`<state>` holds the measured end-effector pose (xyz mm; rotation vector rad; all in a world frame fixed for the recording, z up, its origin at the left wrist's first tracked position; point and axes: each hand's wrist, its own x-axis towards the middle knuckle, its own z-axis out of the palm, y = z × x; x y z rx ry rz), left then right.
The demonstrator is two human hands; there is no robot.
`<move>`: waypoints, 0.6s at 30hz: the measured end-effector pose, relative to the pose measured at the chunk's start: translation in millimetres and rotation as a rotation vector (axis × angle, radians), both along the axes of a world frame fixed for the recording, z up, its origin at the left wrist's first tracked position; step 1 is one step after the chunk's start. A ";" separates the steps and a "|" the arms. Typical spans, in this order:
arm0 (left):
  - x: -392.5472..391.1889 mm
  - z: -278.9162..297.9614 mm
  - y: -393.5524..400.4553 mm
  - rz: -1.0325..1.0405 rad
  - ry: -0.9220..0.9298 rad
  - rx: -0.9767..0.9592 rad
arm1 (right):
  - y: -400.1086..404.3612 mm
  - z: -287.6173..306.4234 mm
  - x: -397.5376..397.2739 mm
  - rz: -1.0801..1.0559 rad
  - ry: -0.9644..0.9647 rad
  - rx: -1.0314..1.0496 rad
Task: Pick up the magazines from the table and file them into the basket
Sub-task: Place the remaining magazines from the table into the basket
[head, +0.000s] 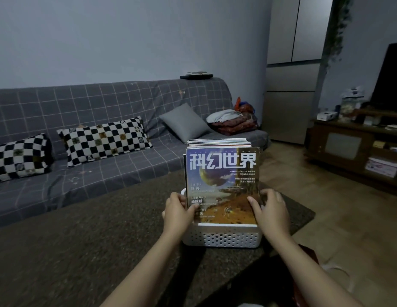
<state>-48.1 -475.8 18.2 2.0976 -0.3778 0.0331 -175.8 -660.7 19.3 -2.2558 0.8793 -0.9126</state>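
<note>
Dim sofa [104, 120] behind, dark surface [82, 229] below: the front magazine [221, 185] stood upright in the white basket [221, 237], left hand [178, 212] and right hand [269, 210] pinching its lower edges. Thin, floppy, glossy; it looked best held low, by both sides.

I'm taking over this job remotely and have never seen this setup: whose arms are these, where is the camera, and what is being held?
There is no machine here: a person works with bare hands, and the single picture comes from a wide-angle camera on their head, looking forward and down. On the dark table stands a white perforated basket with magazines filed upright in it. The left hand and right hand grip the side edges of the front magazine, which stands in the basket. Behind is a grey sofa with checkered pillows.
</note>
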 end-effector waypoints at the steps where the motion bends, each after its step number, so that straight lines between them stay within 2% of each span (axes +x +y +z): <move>1: 1.2 7.4 -2.2 -0.034 -0.005 -0.052 | -1.0 8.3 3.0 0.066 -0.079 0.071; 5: 9.1 49.4 -15.5 -0.282 0.076 -0.309 | -9.5 43.3 23.6 0.350 -0.213 0.393; 10: 37.1 81.9 -33.6 -0.388 0.373 -0.563 | -32.1 72.2 50.2 0.424 -0.287 0.683; 13: 45.1 93.1 -40.6 -0.431 0.466 -0.604 | -38.8 71.6 62.1 0.464 -0.347 0.788; 18: 51.8 87.1 -45.7 -0.430 0.448 -0.588 | -34.3 64.0 61.8 0.570 -0.449 0.792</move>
